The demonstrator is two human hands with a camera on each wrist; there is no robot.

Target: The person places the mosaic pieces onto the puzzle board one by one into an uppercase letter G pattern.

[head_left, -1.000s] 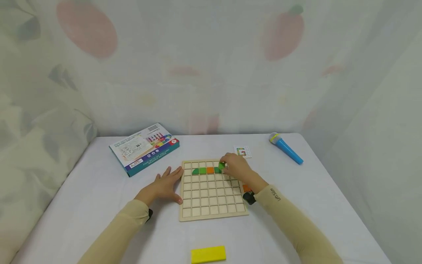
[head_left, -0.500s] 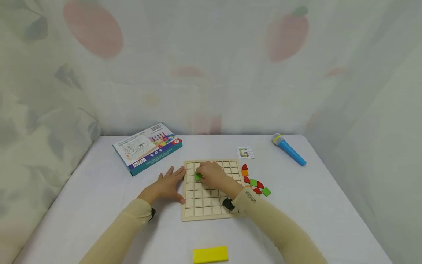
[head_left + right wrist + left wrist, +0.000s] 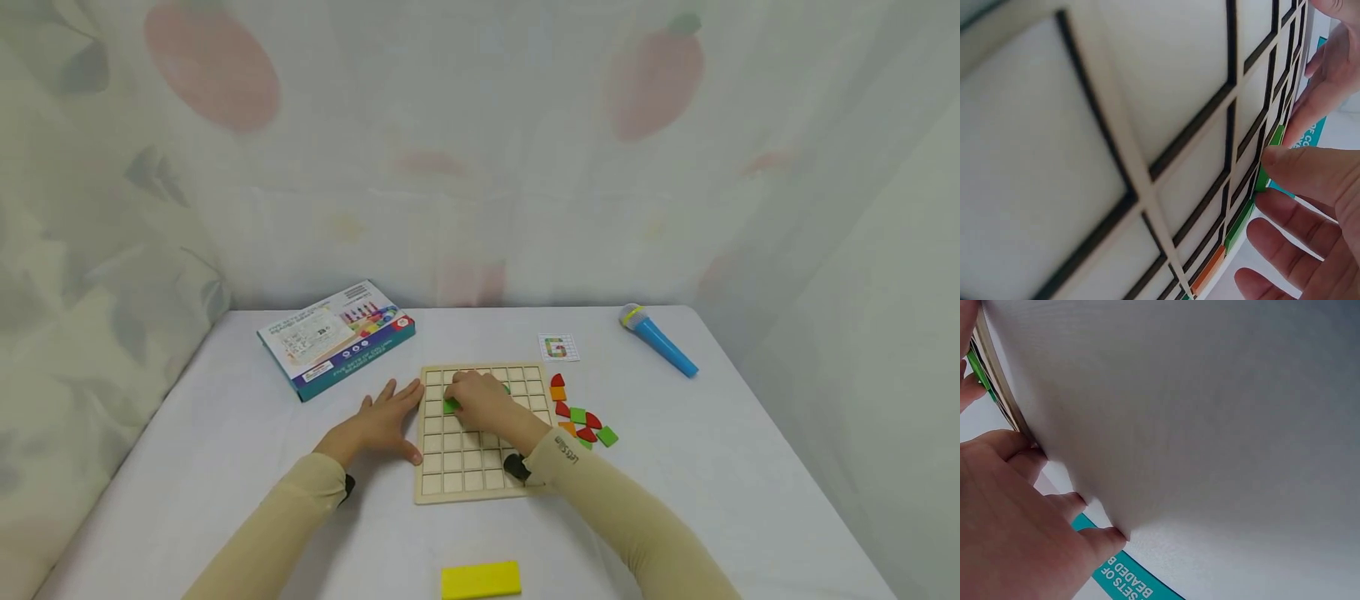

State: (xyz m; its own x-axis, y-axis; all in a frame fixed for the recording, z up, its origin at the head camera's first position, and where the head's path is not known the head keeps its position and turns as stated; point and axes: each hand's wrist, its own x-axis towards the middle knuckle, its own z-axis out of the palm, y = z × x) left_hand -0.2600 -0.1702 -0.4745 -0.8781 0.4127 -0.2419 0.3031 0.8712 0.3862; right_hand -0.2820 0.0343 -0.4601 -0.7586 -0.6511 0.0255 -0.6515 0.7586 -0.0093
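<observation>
The right hand (image 3: 486,402) lay over the upper left part of the square wooden grid board (image 3: 480,467), its fingertips pinching a small green square tile (image 3: 451,405) down at a cell near the board's left edge. In the right wrist view the thumb and forefinger (image 3: 1310,172) pressed on that green tile (image 3: 1262,177), with a row of green and orange pieces (image 3: 1219,256) seated along the board's top row just beyond it.

The left hand (image 3: 372,425) rested flat on the white worktop (image 3: 225,467), fingers spread and straight, with the fingertips touching the board's left edge; it held nothing. In the left wrist view the fingers (image 3: 1054,506) pressed against the worktop beside the edge of the board (image 3: 997,375).

Just right of the board lay a loose cluster of red, green and orange wooden tiles (image 3: 580,417). Behind them was a small white pattern card showing a coloured letter shape (image 3: 558,347), and further right a blue toy microphone with a grey head (image 3: 657,339). A flat teal and white cardboard game box (image 3: 335,336) lay near the worktop's far left side, well apart from the board. A yellow rectangular block (image 3: 481,579) sat at the near edge of the worktop. A pale curtain printed with red fruit shapes (image 3: 480,150) hung behind everything.
</observation>
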